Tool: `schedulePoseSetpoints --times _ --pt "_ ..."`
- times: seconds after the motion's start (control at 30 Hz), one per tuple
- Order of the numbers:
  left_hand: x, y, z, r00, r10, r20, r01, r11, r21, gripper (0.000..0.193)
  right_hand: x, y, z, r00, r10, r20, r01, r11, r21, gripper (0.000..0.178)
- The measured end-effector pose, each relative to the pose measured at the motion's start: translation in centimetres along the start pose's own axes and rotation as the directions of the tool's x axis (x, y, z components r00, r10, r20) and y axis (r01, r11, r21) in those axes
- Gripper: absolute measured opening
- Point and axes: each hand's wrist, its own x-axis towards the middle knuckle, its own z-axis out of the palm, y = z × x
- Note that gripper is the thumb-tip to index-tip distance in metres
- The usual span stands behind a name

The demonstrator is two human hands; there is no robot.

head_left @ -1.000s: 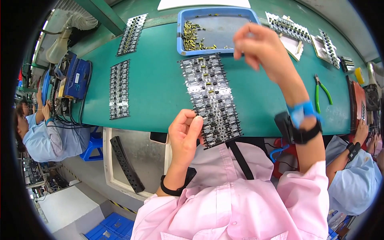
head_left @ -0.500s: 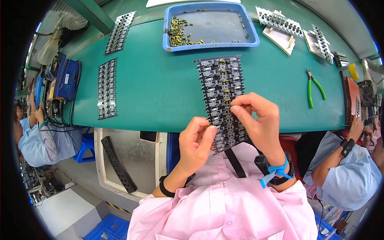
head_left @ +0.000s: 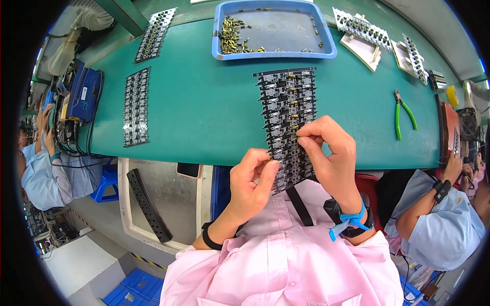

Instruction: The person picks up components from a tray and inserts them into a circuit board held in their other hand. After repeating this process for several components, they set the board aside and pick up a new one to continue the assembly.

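Observation:
A long black circuit board panel (head_left: 289, 102) slants from the green table toward my chest, its near end over the table's front edge. My left hand (head_left: 251, 178) pinches its left edge between thumb and fingers. Over the panel's right half, my right hand (head_left: 329, 150) has thumb and index finger pressed together at the surface; what is between the fingertips is too small to make out. A few small yellow parts sit in a column on the panel above those fingertips. Beyond the panel, a blue tray (head_left: 275, 54) holds many small yellow-and-black components (head_left: 232, 38), heaped mostly at its left.
Two more board panels (head_left: 137, 107) lie at left, beside a blue boxy device (head_left: 86, 94) with cables. Green-handled cutters (head_left: 399, 115) rest at right. Populated panels on white stands (head_left: 362, 48) are at the far right. A phone (head_left: 189, 170) lies below the table edge. Co-workers sit at both sides.
The view has shifted slightly, so the table things appear a little higher. Both hands keep their grip, with the right fingertips still at about the same spot on the panel.

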Motion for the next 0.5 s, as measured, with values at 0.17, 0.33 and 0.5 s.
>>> schedulePoseSetpoints --times 0.17,0.33,0.5 --pt "-0.07 -0.01 -0.04 1.000 -0.008 -0.012 0.008 1.000 -0.001 0.005 -0.04 -0.07 0.29 0.999 -0.039 -0.023 0.039 0.999 -0.010 0.009" --pt "-0.10 -0.01 -0.08 1.000 -0.003 -0.014 0.003 1.000 -0.003 0.005 -0.11 0.09 0.50 0.995 -0.093 -0.037 0.092 0.995 -0.031 0.010" --pt "-0.02 0.07 -0.19 1.000 0.001 -0.007 -0.001 1.000 -0.012 0.006 0.00 0.03 0.57 0.989 -0.145 -0.023 0.143 0.988 -0.060 0.011"
